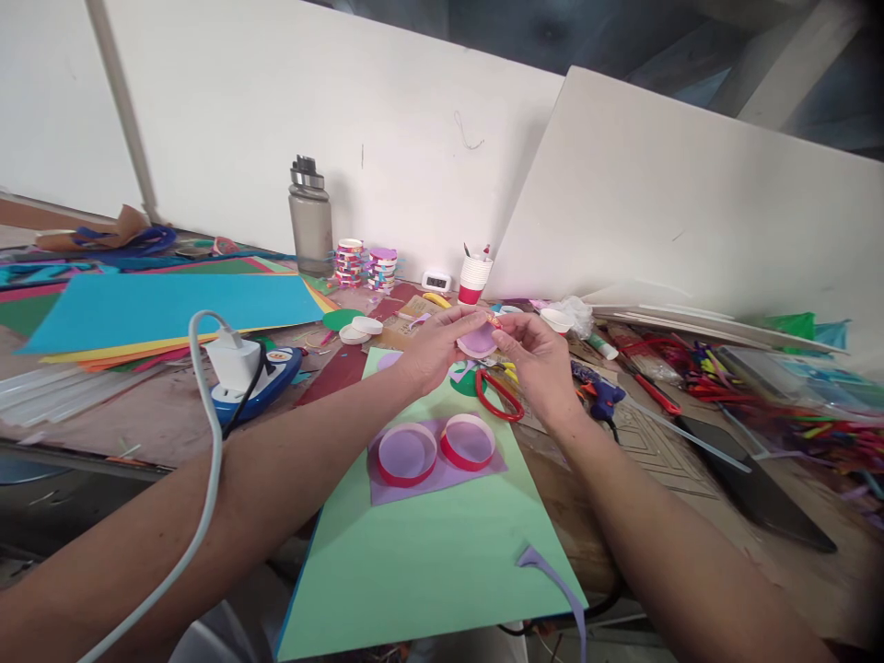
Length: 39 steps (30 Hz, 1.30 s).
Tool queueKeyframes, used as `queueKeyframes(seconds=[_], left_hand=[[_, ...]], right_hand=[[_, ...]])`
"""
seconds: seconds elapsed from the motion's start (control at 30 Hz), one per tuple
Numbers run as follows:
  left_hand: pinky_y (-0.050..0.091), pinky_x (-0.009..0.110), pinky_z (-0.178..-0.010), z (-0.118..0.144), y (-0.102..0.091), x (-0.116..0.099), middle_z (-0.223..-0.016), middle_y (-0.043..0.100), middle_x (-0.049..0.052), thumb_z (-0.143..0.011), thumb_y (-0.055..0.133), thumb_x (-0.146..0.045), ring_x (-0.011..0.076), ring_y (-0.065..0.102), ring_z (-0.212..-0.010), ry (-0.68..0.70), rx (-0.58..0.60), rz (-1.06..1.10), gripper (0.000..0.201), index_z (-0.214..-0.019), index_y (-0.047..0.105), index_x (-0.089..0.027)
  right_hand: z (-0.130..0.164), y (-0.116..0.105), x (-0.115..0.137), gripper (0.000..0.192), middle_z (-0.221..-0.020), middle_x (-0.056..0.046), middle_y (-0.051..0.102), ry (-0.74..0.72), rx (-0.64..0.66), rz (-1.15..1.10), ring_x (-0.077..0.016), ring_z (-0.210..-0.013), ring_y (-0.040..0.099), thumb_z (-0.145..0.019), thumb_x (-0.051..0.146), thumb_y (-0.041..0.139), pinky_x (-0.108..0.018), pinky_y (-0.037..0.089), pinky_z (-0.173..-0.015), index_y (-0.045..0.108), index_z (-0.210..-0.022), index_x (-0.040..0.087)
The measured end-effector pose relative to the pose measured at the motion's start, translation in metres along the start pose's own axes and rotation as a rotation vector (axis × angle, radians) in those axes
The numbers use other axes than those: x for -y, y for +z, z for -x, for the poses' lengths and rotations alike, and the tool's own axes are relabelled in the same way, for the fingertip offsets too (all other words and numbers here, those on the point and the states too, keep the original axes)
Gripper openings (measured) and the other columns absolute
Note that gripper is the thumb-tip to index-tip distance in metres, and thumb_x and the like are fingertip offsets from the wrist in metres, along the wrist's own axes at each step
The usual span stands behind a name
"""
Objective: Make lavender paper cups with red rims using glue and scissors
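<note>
My left hand and right hand pinch a small lilac disc with a pale rim between thumbs and fingers, above the far end of the green sheet. My fingertips behind it are hidden. Red scissors lie just below, their blades hard to make out. Nearer me, two round paper rings, a left ring and a right ring, red outside and white within, stand on a lilac sheet that shows inside both. Beyond my hands, stacked ribbed cups hold pens, near a smoky, translucent bottle. At far right, a clear box is too blurred to read.
</note>
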<state>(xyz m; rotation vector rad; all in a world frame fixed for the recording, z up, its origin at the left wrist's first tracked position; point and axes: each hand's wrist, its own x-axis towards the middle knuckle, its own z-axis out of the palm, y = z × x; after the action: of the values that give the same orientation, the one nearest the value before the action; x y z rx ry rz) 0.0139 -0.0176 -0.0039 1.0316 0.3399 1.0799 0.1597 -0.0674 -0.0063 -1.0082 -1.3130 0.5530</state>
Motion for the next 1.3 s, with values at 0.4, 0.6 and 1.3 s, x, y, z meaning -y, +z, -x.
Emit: queueKeyframes(seconds=[0.4,0.6,1.3], left_hand=[[0.051,0.028,-0.074,0.0000,-0.0018,0.0019,-0.091,0.070,0.004,-0.070,0.089,-0.038,0.0143,0.063,-0.081,-0.027,-0.025,-0.091,0.033,-0.088,0.074,-0.015],[0.050,0.029,-0.076,0.0003,0.0011,0.0021,-0.095,0.072,0.004,-0.070,0.089,-0.033,0.0147,0.065,-0.084,-0.029,-0.096,-0.079,0.038,-0.100,0.073,-0.017],[0.048,0.030,-0.088,-0.0020,0.0019,-0.0029,-0.098,0.073,0.004,-0.075,0.083,-0.025,0.0164,0.066,-0.094,0.210,-0.197,-0.184,0.028,-0.098,0.069,-0.018]], right_hand=[[-0.0025,0.0004,-0.0007,0.033,-0.084,-0.001,0.071,0.085,-0.001,-0.041,-0.0174,-0.078,0.061,-0.067,0.045,0.086,-0.035,0.051,-0.077,0.072,-0.087,0.024],[-0.0024,-0.0002,-0.0018,0.030,-0.083,-0.001,0.070,0.088,0.009,-0.026,-0.0159,-0.077,0.060,-0.069,0.042,0.084,-0.034,0.051,-0.075,0.072,-0.088,0.022],[-0.0028,0.0009,-0.0004,0.038,-0.082,0.000,0.068,0.181,-0.008,-0.053,-0.0138,-0.072,0.057,-0.060,0.045,0.086,-0.031,0.048,-0.068,0.069,-0.084,0.021]])
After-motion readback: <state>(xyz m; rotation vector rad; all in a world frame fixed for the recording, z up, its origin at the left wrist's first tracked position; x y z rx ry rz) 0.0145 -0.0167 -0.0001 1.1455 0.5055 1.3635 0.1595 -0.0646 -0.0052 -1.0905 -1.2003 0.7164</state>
